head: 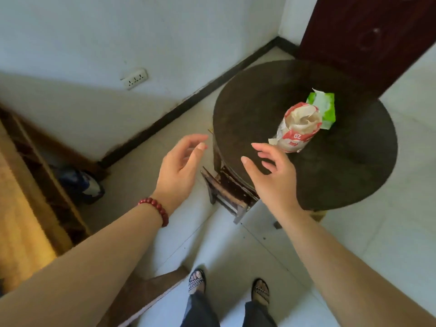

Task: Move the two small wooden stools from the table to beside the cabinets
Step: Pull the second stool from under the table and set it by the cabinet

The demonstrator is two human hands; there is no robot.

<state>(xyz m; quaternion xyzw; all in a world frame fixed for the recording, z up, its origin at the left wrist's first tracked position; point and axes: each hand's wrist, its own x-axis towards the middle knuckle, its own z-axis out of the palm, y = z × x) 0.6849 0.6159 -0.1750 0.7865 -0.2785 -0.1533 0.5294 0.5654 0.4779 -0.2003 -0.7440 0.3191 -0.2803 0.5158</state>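
Wooden stool (230,194) sits under the table (354,161), below both spread-fingered, empty hands (181,166) (273,175).

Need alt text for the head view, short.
Both bare hands, left hand and right hand, reach open toward a small wooden stool tucked under a dark round table. Two opened packets lie on the tabletop.
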